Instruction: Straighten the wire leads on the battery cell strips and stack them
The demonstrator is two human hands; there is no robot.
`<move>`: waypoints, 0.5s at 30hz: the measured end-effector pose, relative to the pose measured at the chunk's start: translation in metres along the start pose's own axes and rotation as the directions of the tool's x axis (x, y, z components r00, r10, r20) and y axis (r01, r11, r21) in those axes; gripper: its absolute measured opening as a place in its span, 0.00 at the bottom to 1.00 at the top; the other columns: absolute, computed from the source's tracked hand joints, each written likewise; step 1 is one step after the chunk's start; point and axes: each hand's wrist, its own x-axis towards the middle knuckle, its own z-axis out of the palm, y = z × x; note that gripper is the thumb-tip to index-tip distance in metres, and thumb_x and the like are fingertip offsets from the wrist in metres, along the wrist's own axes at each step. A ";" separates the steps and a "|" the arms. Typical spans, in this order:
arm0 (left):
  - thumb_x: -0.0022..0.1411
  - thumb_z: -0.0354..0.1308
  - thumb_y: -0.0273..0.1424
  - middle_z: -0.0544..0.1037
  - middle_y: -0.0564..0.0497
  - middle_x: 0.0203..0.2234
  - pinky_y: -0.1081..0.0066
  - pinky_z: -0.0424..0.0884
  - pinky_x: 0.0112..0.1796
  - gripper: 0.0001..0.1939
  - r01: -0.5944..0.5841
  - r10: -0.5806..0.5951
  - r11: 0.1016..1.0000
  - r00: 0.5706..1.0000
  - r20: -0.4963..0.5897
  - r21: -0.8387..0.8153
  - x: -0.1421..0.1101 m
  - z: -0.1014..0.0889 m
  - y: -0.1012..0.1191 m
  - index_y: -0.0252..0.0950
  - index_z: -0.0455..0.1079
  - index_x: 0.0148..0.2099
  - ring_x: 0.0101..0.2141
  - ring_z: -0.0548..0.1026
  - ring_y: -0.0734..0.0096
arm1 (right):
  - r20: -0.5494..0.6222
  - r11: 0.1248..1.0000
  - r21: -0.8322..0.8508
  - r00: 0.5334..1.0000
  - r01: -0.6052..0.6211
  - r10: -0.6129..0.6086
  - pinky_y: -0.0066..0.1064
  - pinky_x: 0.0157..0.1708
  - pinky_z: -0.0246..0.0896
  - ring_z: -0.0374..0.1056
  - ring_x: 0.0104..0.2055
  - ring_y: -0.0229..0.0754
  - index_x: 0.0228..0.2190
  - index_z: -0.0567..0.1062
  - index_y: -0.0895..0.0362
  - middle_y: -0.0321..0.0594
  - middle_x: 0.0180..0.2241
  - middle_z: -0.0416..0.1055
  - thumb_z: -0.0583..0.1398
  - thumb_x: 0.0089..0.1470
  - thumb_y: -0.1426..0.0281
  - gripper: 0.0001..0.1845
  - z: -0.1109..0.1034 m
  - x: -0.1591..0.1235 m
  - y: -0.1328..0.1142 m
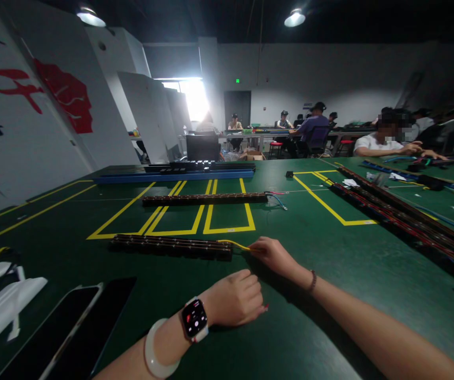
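My right hand (273, 255) reaches forward over the green table (321, 274) and pinches a yellow wire (232, 244) that comes out of the right end of a long dark strip (170, 246) lying across in front of me. My left hand (234, 298), with a smartwatch and a pale bangle on the wrist, rests on the table as a loose fist just behind the strip's right end; nothing shows in it. A second dark strip (205, 199) with red and blue wires at its right end lies farther back, across yellow tape boxes.
Two dark phones (68, 327) and white objects (1, 309) lie at the near left. Long strips with red wiring (401, 216) run along the right. A blue rail (175, 174) lies at the table's far edge. Other people sit at tables behind and at the right.
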 end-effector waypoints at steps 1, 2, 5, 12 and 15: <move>0.65 0.46 0.34 0.73 0.45 0.30 0.68 0.61 0.39 0.14 0.031 -0.031 0.998 0.999 0.006 -0.060 0.001 -0.002 0.001 0.34 0.69 0.34 0.34 0.68 0.68 | -0.038 0.998 -0.053 0.998 0.042 -0.044 0.24 0.35 0.59 0.66 0.35 0.35 0.38 0.77 0.59 0.42 0.35 0.71 0.56 0.56 0.72 0.10 0.001 -0.002 -0.002; 0.65 0.46 0.34 0.74 0.44 0.31 0.68 0.61 0.40 0.14 0.072 -0.070 0.990 0.997 0.020 -0.123 0.001 -0.004 0.001 0.34 0.70 0.35 0.36 0.69 0.67 | -0.068 0.989 -0.126 0.993 0.084 -0.093 0.25 0.35 0.59 0.65 0.35 0.35 0.39 0.77 0.58 0.42 0.35 0.71 0.55 0.57 0.73 0.11 0.001 -0.004 -0.004; 0.66 0.44 0.37 0.74 0.42 0.33 0.67 0.61 0.40 0.17 0.248 -0.232 0.917 0.969 0.088 -0.313 0.002 -0.007 0.003 0.33 0.71 0.37 0.37 0.69 0.65 | -0.079 0.885 -0.410 0.959 0.219 -0.273 0.29 0.35 0.57 0.64 0.34 0.36 0.43 0.75 0.56 0.43 0.35 0.70 0.53 0.59 0.74 0.13 0.000 -0.010 -0.008; 0.66 0.39 0.47 0.74 0.41 0.31 0.67 0.69 0.32 0.28 0.419 -0.687 -0.193 0.588 0.427 -0.887 0.009 0.008 0.006 0.28 0.68 0.40 0.31 0.74 0.67 | 0.050 0.599 -0.689 0.851 0.409 -0.523 0.31 0.34 0.56 0.61 0.34 0.38 0.49 0.70 0.63 0.47 0.38 0.68 0.51 0.60 0.72 0.16 -0.002 -0.017 -0.018; 0.65 0.44 0.46 0.75 0.41 0.33 0.63 0.70 0.39 0.24 0.188 -0.643 -0.517 0.559 0.524 -0.835 0.010 0.015 0.003 0.27 0.65 0.43 0.34 0.75 0.66 | 0.067 0.572 -0.708 0.845 0.414 -0.530 0.30 0.33 0.56 0.61 0.33 0.38 0.46 0.71 0.64 0.47 0.37 0.67 0.50 0.61 0.73 0.15 -0.002 -0.019 -0.026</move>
